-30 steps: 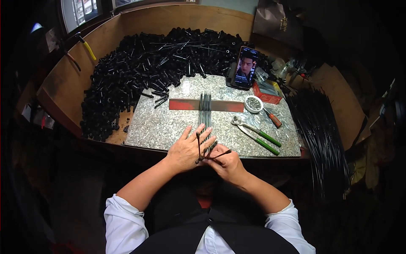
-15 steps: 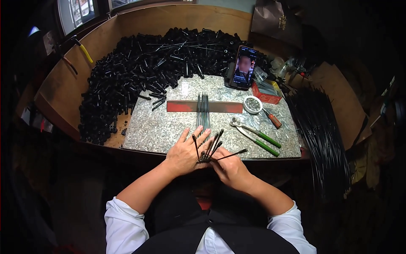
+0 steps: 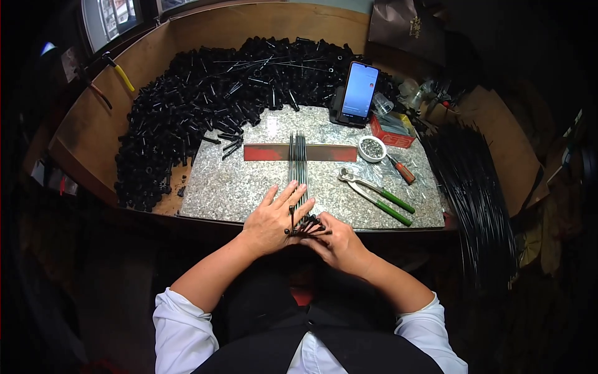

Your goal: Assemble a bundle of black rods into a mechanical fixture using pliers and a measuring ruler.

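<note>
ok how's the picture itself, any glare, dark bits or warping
Head view: rim sinks to near black; the wooden wall looks bowed, likely by the fisheye lens; the phone glows; the speckled slab is brightly lit, with a pale patch toward its back.

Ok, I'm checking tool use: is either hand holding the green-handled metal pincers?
No, the green-handled metal pincers lie on the speckled grey stone slab, apart from the left hand and the right hand.

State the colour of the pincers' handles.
The handles are green, showing best in the head view.
</note>
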A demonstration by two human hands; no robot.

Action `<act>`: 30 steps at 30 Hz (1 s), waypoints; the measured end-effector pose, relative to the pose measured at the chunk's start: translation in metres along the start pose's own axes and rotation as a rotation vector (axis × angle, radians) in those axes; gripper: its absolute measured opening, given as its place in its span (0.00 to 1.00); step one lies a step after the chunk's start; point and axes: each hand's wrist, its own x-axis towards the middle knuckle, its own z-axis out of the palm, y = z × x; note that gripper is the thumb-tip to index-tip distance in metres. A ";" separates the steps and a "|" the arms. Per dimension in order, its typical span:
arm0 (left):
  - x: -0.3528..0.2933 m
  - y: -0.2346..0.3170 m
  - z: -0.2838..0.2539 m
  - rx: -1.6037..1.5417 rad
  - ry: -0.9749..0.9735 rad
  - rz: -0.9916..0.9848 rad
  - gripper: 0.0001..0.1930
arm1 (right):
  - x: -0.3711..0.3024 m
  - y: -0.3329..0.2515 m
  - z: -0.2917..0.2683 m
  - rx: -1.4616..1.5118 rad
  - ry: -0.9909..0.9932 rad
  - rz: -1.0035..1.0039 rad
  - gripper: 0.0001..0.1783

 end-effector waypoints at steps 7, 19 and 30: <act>-0.001 -0.003 0.001 -0.042 0.030 0.020 0.41 | 0.000 0.008 0.005 0.158 0.053 -0.005 0.12; -0.002 -0.010 0.007 0.031 0.054 0.085 0.42 | 0.035 0.044 -0.094 -0.160 0.059 0.062 0.16; 0.006 -0.004 -0.001 -0.034 -0.009 0.017 0.39 | 0.091 0.202 -0.200 -0.806 0.127 0.507 0.08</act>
